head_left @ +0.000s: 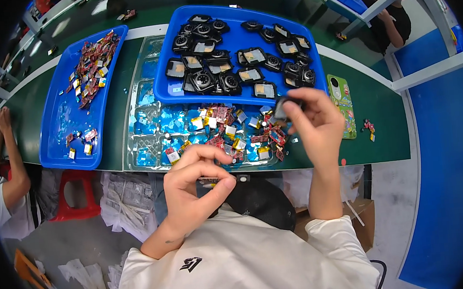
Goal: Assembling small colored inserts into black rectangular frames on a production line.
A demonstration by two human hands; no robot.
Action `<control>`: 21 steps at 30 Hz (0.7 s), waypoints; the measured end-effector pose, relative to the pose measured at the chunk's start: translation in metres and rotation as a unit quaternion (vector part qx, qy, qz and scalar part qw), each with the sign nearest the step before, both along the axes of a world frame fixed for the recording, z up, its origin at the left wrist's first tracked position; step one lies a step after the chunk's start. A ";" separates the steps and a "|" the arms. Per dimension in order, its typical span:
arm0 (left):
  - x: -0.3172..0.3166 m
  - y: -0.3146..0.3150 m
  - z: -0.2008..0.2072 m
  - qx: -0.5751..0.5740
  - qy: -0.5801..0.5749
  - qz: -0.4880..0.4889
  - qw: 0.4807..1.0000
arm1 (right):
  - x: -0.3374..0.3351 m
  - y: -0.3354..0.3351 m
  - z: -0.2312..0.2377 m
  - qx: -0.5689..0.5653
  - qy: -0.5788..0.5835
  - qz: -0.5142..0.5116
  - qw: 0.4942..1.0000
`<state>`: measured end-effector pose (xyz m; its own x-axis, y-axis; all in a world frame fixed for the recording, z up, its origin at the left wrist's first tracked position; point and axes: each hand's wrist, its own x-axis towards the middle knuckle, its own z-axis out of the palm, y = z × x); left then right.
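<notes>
Parts [230, 131] lie heaped, black casings [203, 80] remain, your right hand [320, 126] pinches 1, and the grip of your left hand [182, 194] is unclear.

Casings [203, 80] in rear tray [239, 35], seemingly atop compartmented tray [155, 137], loose parts [221, 114] in front

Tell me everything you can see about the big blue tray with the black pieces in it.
The blue tray is a shallow, open rectangle with rounded corners and raised rims, plastic by its look. It lies upright, slightly skewed, partly over the clear compartmented tray. Black casings, some showing round dials, others pale rectangular patches, cover much of its floor. The right hand overlaps its near right corner in view; whether it touches is unclear.
</notes>
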<state>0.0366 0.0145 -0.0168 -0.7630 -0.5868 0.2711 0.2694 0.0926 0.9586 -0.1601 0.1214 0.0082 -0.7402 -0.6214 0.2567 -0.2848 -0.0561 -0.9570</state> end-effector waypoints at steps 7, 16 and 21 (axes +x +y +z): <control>-0.021 -0.007 0.013 -0.176 -0.040 0.093 0.979 | 0.053 0.003 -0.021 -0.037 -0.141 0.150 0.978; -0.019 -0.007 0.008 -0.224 -0.091 0.111 0.964 | 0.062 0.006 -0.023 -0.027 -0.106 0.154 0.982; -0.019 -0.007 0.006 -0.203 -0.096 0.096 0.970 | 0.064 0.008 -0.025 -0.020 -0.091 0.145 0.985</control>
